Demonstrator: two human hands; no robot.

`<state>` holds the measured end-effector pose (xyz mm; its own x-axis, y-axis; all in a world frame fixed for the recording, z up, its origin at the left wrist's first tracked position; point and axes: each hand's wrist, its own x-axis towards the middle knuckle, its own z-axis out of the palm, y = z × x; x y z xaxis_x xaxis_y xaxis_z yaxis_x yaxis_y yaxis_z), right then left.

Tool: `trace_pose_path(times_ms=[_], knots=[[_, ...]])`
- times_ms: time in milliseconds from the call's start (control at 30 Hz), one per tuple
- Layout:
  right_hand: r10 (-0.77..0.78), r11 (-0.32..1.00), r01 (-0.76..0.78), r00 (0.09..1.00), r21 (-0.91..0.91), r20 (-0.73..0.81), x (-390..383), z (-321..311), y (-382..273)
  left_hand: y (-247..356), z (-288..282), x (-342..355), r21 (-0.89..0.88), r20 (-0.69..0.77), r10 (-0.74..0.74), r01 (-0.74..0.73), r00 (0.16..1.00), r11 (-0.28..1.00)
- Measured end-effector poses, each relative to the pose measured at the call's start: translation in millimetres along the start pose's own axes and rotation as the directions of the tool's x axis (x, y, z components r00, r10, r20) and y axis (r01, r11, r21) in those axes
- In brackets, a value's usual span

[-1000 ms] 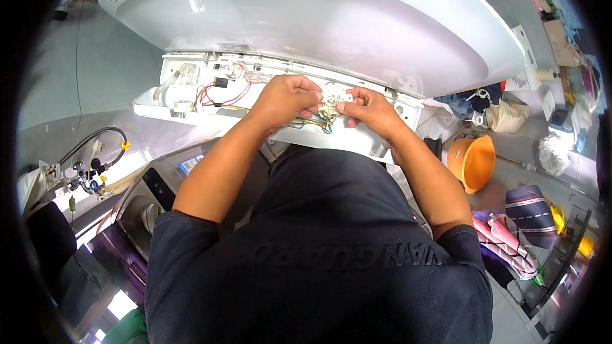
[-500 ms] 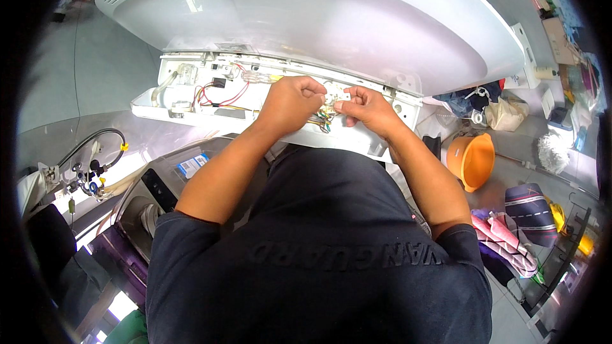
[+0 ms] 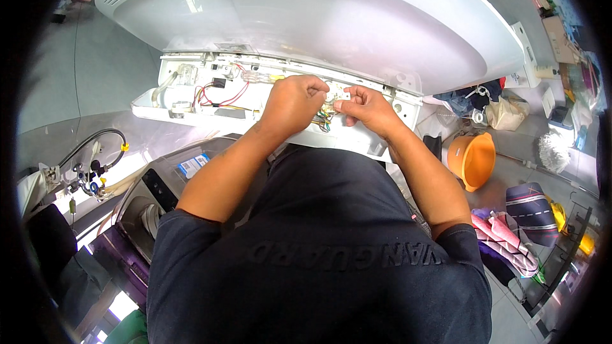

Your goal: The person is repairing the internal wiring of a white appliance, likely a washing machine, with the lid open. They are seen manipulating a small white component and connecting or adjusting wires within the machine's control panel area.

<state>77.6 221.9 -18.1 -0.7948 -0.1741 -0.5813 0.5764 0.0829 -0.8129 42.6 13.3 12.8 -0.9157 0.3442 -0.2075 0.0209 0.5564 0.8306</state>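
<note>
One small white plastic part (image 3: 345, 96) is pinched by right hand (image 3: 370, 113) over long white tray (image 3: 217, 122), contents of curled left hand (image 3: 290, 106) cannot be told, and thin multicoloured wires (image 3: 324, 123) could be loosened by tugging.

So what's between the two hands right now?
Head view: a small white part sits between the left hand and the right hand, with thin coloured wires just below it in the picture.

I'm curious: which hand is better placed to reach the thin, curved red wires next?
Probably the left hand: it's nearer those wires; the right hand is farther, at a small white plastic-looking piece.
</note>
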Motion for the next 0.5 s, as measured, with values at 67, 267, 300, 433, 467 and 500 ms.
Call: trace_pose_path(times_ms=[67, 267, 300, 433, 467, 500], knots=[[0.002, 1.0, -0.002, 1.0, 0.001, 0.0, 0.2, 0.1, -0.2, 0.3, 1.2, 0.1, 0.014, -0.017, 0.011, -0.011, 1.0, 1.0], [0.001, 1.0, -0.001, 1.0, 0.001, -0.005, 0.3, 0.0, 0.0, 1.5, 2.5, 0.5, 0.038, -0.039, 0.055, -0.053, 0.998, 0.998], [0.003, 1.0, -0.003, 1.0, -0.002, -0.005, -0.2, 0.3, -0.9, 1.0, 2.9, 0.4, 0.043, -0.042, 0.062, -0.06, 0.997, 0.997], [0.007, 1.0, -0.007, 1.0, -0.018, -0.004, -1.2, 0.7, -3.5, 1.8, 2.7, -0.4, 0.03, -0.036, 0.047, -0.046, 0.998, 0.998], [0.005, 1.0, -0.005, 1.0, -0.014, -0.005, -1.5, 0.9, -3.7, 2.0, 2.4, -0.9, 0.021, -0.033, 0.042, -0.041, 0.999, 0.999], [0.003, 1.0, -0.003, 1.0, -0.009, -0.005, -1.7, 1.2, -3.7, 1.9, 1.9, -1.6, 0.011, -0.03, 0.037, -0.036, 0.999, 0.999]])
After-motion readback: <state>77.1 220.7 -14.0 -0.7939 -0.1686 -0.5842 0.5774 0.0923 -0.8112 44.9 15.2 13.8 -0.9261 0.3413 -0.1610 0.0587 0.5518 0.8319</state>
